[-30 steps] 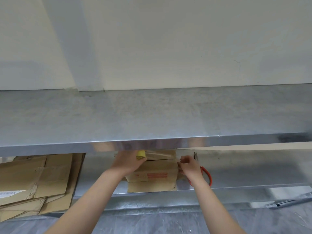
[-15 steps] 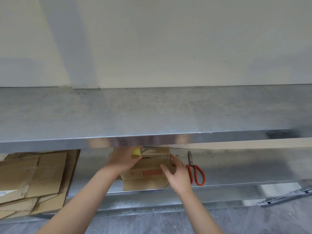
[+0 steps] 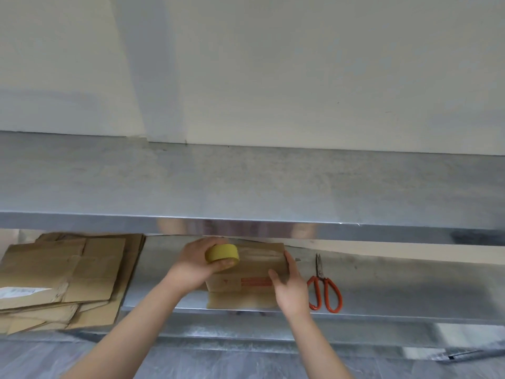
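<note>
Fingers (image 3: pixel 222 265) of the left hand (image 3: pixel 195 262) wrapped round the tape (image 3: pixel 222 253), thumb under the roll, roll held on edge over the top left corner of the box (image 3: pixel 246 281). Kept low and close, likely so as to lay a strip along the top seam without slack. A pale glossy band across the top of the box, apparently tape already down; free end not to be made out.

Fingers (image 3: pixel 290 262) of the right hand (image 3: pixel 291 289) straight and flat against the right side of the box, thumb spread over its front face just right of the red print. No grasp there, only a press: seemingly to brace the box against the pull of the roll and stop it sliding.

Shelf (image 3: pixel 396 296) directly under the box, front lip just ahead of it. Upper shelf (image 3: pixel 246 187) overhanging the box and hiding its far edge, hence both forearms reaching in low from the front.

Scissors (image 3: pixel 325 292) just right of the box, apart from it, blades pointing away and orange handles toward the person. Probably parked there for a quick pick-up by the right hand at cutting time.

Flat cartons (image 3: pixel 62 274) well left of the box, stacked and out of the working space, presumably waiting for the same treatment.
</note>
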`<state>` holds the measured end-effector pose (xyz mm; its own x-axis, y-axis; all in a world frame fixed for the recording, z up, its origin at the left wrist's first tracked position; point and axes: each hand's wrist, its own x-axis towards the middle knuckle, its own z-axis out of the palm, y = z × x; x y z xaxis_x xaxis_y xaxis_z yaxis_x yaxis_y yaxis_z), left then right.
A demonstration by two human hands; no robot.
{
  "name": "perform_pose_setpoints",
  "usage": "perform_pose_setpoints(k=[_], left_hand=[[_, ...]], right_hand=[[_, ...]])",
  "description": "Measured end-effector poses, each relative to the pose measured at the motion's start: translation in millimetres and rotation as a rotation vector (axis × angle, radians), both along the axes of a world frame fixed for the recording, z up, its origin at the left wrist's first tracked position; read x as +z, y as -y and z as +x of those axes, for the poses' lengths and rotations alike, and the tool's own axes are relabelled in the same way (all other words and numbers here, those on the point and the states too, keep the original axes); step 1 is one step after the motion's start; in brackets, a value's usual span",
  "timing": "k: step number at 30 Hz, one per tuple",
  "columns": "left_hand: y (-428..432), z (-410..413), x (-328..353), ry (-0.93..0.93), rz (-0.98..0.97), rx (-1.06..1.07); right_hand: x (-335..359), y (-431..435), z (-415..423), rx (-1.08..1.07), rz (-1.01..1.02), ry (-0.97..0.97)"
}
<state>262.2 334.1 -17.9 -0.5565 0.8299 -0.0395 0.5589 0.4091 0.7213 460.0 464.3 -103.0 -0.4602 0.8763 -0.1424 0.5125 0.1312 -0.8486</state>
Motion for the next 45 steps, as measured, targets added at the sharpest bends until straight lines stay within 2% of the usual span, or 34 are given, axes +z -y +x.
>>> perform_pose_setpoints(k=[3, 7, 10, 13, 17, 19, 22, 24, 26, 27, 30, 33, 36, 37, 38, 40, 45], left_hand=[[2, -7, 8, -0.039, -0.043, -0.038], [0, -18, 11, -0.293, -0.262, -0.105], [3, -24, 9, -0.418, -0.326, -0.152], [9, -23, 5, -0.402, -0.28, -0.128], [20, -24, 5, -0.169, -0.154, -0.078], [23, -25, 6, -0.147, -0.085, -0.065], [20, -24, 5, -0.191, -0.08, 0.001], [20, -27, 3, -0.32, -0.172, 0.032], [22, -33, 0, -0.476, -0.255, -0.02], [24, -35, -1, -0.497, -0.261, -0.045], [29, -37, -1, -0.464, -0.257, -0.022], [37, -37, 0, -0.411, -0.342, 0.005], [46, -40, 4, 0.057, -0.194, 0.045], [48, -41, 5, 0.171, -0.124, 0.053], [50, -43, 5, 0.205, -0.088, 0.058], [52, -47, 2, 0.148, -0.1, 0.05], [49, -52, -17, -0.215, -0.254, -0.011]], right_hand=[[0, -2, -1, 0.007, -0.038, -0.031], [2, -6, -2, 0.003, -0.099, -0.061], [3, -8, -3, 0.01, -0.132, -0.063], [3, -7, -3, 0.01, -0.125, -0.056], [3, -6, -2, 0.008, -0.09, -0.053], [3, -6, -3, 0.013, -0.093, -0.047], [2, -5, -4, 0.009, -0.092, -0.055], [2, -4, -5, 0.008, -0.085, -0.057], [2, -4, -6, 0.007, -0.087, -0.059], [2, -5, -6, 0.005, -0.087, -0.058], [3, -5, -8, 0.011, -0.076, -0.054], [2, -4, -7, 0.016, -0.09, -0.067], [3, -7, -6, 0.005, -0.116, -0.078], [3, -8, -6, 0.003, -0.122, -0.08], [3, -8, -6, 0.002, -0.125, -0.081], [3, -8, -7, 0.0, -0.123, -0.081], [2, -6, -6, 0.01, -0.108, -0.071]])
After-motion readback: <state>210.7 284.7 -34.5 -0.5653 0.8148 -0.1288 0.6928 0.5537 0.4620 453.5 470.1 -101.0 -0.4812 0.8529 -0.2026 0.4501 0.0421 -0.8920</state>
